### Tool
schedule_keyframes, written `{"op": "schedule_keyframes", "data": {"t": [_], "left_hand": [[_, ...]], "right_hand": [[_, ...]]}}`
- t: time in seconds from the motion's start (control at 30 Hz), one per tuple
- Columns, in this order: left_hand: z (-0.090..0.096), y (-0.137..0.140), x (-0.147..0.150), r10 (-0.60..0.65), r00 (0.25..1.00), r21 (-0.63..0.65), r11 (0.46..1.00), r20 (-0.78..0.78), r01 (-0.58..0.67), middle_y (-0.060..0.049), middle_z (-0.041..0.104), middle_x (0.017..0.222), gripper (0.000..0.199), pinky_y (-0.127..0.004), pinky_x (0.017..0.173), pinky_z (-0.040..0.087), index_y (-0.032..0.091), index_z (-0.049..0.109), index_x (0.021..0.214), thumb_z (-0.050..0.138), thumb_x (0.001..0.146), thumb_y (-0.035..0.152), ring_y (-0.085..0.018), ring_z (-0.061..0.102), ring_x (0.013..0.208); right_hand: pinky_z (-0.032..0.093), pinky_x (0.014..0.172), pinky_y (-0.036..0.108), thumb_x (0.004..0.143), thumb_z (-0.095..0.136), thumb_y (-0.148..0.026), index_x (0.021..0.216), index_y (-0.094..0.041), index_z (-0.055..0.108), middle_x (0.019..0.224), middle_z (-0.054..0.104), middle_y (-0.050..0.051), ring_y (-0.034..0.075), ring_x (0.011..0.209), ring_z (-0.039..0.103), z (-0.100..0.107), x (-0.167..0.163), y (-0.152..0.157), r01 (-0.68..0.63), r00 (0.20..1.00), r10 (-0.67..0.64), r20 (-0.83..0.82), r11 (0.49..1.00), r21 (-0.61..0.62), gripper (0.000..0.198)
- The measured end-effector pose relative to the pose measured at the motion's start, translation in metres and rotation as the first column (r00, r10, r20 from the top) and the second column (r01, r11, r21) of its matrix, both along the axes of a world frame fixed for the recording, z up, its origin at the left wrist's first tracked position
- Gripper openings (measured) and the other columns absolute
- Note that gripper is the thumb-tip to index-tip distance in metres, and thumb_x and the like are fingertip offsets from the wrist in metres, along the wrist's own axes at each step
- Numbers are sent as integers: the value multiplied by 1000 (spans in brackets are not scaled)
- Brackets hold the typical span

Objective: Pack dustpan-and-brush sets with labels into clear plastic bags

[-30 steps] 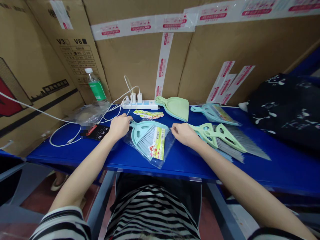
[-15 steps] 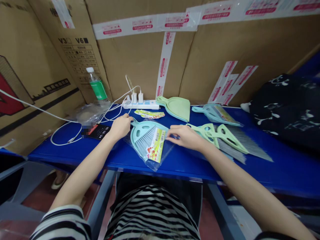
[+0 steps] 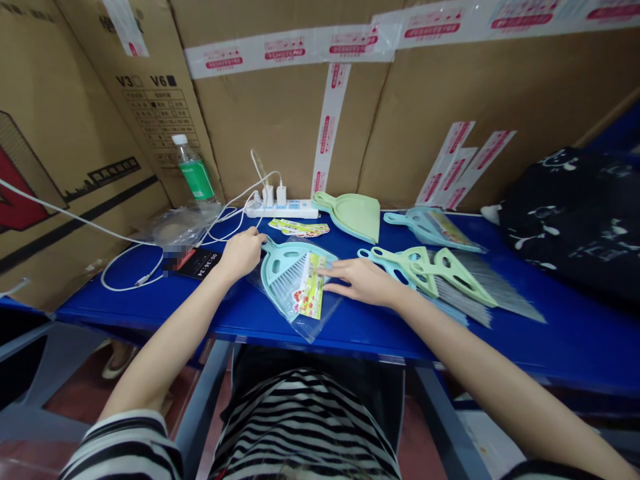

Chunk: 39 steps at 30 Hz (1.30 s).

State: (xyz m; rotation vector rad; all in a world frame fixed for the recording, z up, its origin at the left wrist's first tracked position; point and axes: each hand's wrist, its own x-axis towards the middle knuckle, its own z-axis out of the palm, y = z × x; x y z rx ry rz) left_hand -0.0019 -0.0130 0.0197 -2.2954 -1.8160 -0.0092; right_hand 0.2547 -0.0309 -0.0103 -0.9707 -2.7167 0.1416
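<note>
A light blue dustpan [image 3: 276, 265] with a brush lies in a clear plastic bag [image 3: 311, 329] at the table's middle. My left hand [image 3: 244, 252] is closed around the end of its handle. On the bag's right side rests a yellow-green printed card [image 3: 314, 293]; whether it lies inside or on top of the plastic I cannot tell. My right hand [image 3: 364, 280] has its fingers stretched out, tips against the card's right edge. Close by on the right are a blue brush handle [image 3: 387, 265] and green hand brushes [image 3: 465, 279] with grey bristles.
Behind stand a green dustpan [image 3: 357, 217], a bagged blue dustpan [image 3: 430, 225], loose cards [image 3: 299, 229] and a power strip [image 3: 290, 210]. To the left are a phone [image 3: 197, 263], white cables, crumpled plastic and a bottle [image 3: 196, 175]. A dark patterned bag [image 3: 575, 233] sits at right.
My right hand has moved left and its pinched fingers have straightened onto the card. The card has shifted slightly left. My left hand stays on the handle.
</note>
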Motion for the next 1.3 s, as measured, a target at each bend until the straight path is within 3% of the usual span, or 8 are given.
{"op": "schedule_keyframes", "data": {"t": [0.33,0.57,0.7,0.93,1.07,1.3], "left_hand": [[2,-1,2,20,1000,-26,999,-19,-20,-12,61,110,40,-34,79,52,15,65,113,34,88,9,-26,64,98],[2,-1,2,17,1000,-14,1000,-25,-18,-11,62,108,41,-32,77,52,17,65,112,35,87,10,-24,64,97],[2,-2,3,25,999,-18,1000,-37,-25,-10,62,111,41,-32,76,52,18,65,112,33,88,11,-25,64,98],[3,-3,3,30,999,-32,999,-44,-31,-11,62,111,40,-33,75,52,17,65,113,34,89,11,-26,65,99],[3,-3,3,34,999,-29,999,-35,-35,-11,61,113,39,-33,75,52,16,64,113,34,89,11,-27,64,100],[3,-3,3,38,999,-23,999,-37,-39,-11,62,112,38,-32,76,52,17,64,113,35,90,11,-26,65,99]], "right_hand": [[51,74,32,89,58,-39,110,-20,72,97,76,10,25,90,70,-11,-21,-10,221,975,-220,-23,969,108,32],[52,78,33,95,48,-34,119,-21,67,96,73,9,22,93,67,-12,-15,-5,22,999,-14,-52,987,161,34],[53,80,36,95,44,-31,122,-19,65,107,70,12,23,104,63,-11,-11,-4,-74,994,88,-58,976,206,36],[47,100,42,94,48,-30,122,-16,64,126,65,13,25,120,57,-13,-7,-6,-136,987,149,-55,972,189,36],[46,101,42,94,49,-35,127,-19,61,130,62,12,24,122,56,-13,-7,-7,-129,991,133,-25,982,141,38],[45,99,47,95,47,-41,130,-16,58,130,62,16,26,122,55,-13,-12,-11,-110,994,104,46,980,168,45]]}}
